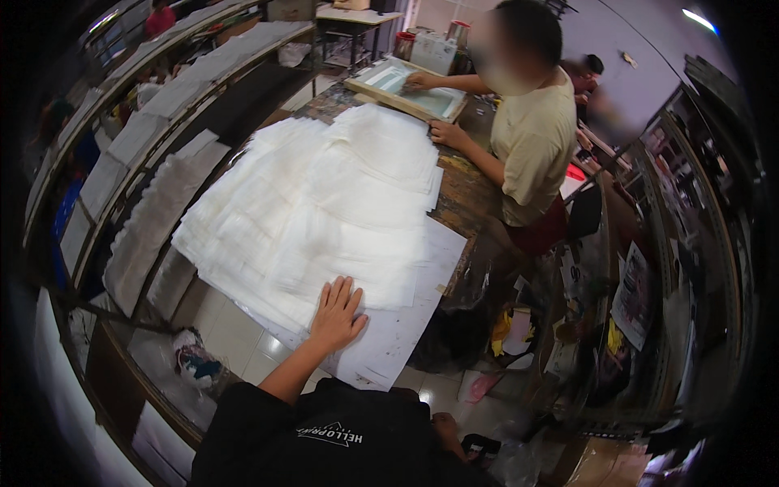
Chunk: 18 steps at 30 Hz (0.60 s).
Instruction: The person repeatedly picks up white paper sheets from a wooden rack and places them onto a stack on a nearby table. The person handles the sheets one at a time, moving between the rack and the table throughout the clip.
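White fanned sheets (324, 203) under flat open left hand (335, 315) (right hand perhaps hidden low), co-worker's framed screen (410, 88) beyond.

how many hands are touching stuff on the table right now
3. The wearer's one visible hand lies flat on the near edge of the white sheet stack. A co-worker's hand rests on the framed screen, the other on the stack's far corner. The wearer's other hand isn't visible.

One of the hands (336, 312) flat, fingers spread, forearm extended.
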Each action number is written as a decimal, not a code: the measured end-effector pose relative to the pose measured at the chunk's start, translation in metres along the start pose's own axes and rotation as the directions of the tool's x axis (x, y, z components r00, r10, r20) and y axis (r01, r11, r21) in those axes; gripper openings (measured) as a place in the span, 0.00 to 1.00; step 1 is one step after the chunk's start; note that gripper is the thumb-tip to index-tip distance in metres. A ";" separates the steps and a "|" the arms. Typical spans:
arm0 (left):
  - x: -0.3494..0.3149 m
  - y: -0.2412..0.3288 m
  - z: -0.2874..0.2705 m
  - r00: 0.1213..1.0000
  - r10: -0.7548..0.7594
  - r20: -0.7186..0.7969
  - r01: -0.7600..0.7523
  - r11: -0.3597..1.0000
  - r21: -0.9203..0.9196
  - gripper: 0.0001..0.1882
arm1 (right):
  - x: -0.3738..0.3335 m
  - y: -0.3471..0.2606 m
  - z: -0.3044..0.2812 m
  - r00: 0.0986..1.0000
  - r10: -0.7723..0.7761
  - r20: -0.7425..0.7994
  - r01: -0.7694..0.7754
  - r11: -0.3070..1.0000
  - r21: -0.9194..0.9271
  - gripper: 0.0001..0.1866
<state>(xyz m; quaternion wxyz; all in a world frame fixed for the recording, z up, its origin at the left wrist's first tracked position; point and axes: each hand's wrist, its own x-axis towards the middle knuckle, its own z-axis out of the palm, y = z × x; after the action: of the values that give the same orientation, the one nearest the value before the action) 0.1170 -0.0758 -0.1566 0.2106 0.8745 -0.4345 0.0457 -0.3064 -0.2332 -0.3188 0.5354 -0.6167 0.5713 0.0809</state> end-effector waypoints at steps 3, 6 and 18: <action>0.004 0.000 -0.002 1.000 0.012 0.007 -0.012 1.000 -0.003 0.32 | 0.005 0.024 0.009 0.998 0.060 -0.018 -0.058 0.991 0.117 0.15; 0.021 0.008 0.005 0.997 0.078 0.000 -0.078 0.997 -0.015 0.31 | 0.012 0.059 0.020 0.985 0.160 -0.059 -0.145 0.968 0.204 0.17; 0.008 -0.023 0.048 0.738 0.643 -0.205 -0.619 0.766 0.173 0.18 | -0.025 0.077 0.049 0.856 0.178 -0.486 -0.093 0.976 0.196 0.19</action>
<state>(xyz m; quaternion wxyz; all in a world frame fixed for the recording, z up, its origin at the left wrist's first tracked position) 0.1346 -0.0888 -0.2054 0.1947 0.6712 -0.6719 0.2454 -0.3509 -0.1629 -0.3652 0.4112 -0.5282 0.7373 -0.0916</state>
